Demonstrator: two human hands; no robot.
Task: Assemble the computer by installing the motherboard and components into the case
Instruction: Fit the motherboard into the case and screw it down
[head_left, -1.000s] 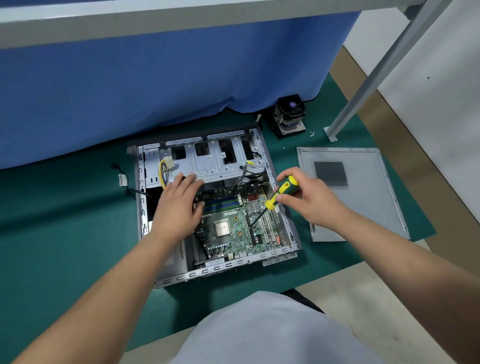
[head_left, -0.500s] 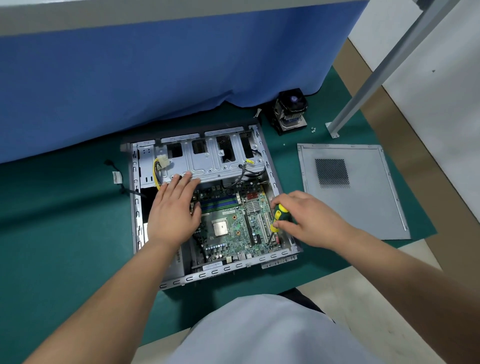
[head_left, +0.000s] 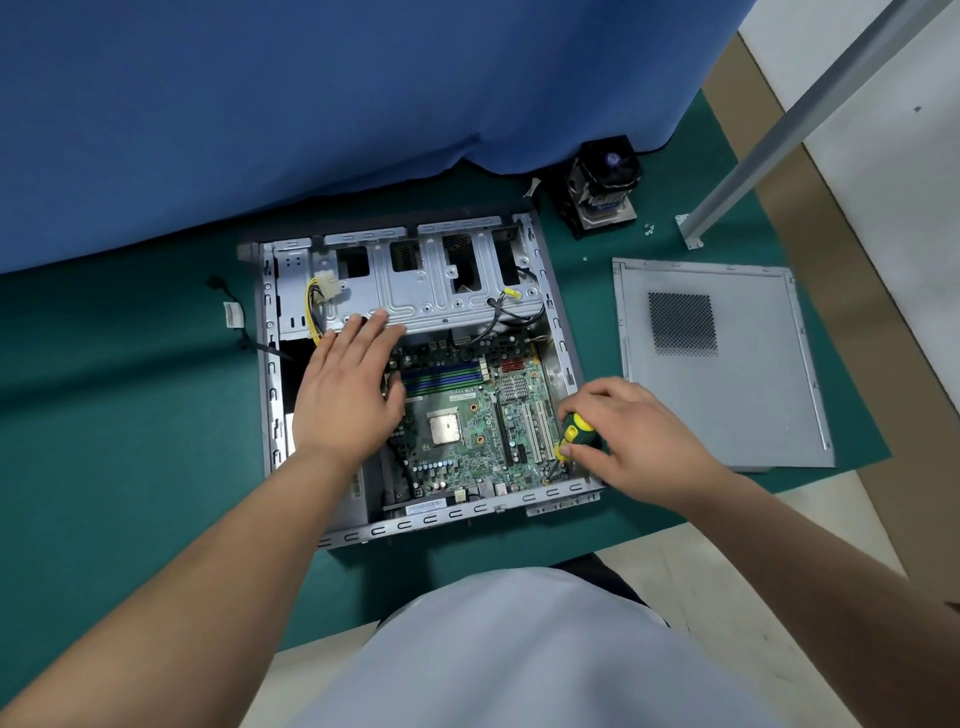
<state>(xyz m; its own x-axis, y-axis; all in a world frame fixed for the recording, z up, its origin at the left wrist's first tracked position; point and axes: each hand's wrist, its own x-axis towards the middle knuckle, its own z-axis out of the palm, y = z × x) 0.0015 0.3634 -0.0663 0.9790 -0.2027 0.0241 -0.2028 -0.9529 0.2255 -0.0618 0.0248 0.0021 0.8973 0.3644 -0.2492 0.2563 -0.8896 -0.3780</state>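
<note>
An open grey computer case (head_left: 563, 332) lies flat on the green mat. A green motherboard (head_left: 478, 431) sits inside it, with a bare silver CPU (head_left: 444, 429) near its middle. My left hand (head_left: 348, 389) rests flat on the board's left part, its straight fingers reaching the metal drive cage (head_left: 441, 291). My right hand (head_left: 623, 431) grips a yellow-and-green screwdriver (head_left: 571, 434) over the board's near right corner. The screwdriver's tip points down at that corner and is mostly hidden.
The case's grey side panel (head_left: 727, 364) lies flat to the right. A CPU cooler with a fan (head_left: 602, 187) stands behind the case. Small screws (head_left: 648, 228) lie near a metal frame leg (head_left: 691, 234). A blue cloth (head_left: 311, 104) hangs at the back. A loose cable (head_left: 234, 317) lies left of the case.
My right hand has moved the screwdriver down and toward the near right corner of the motherboard. My left hand has stayed flat on the board's left side.
</note>
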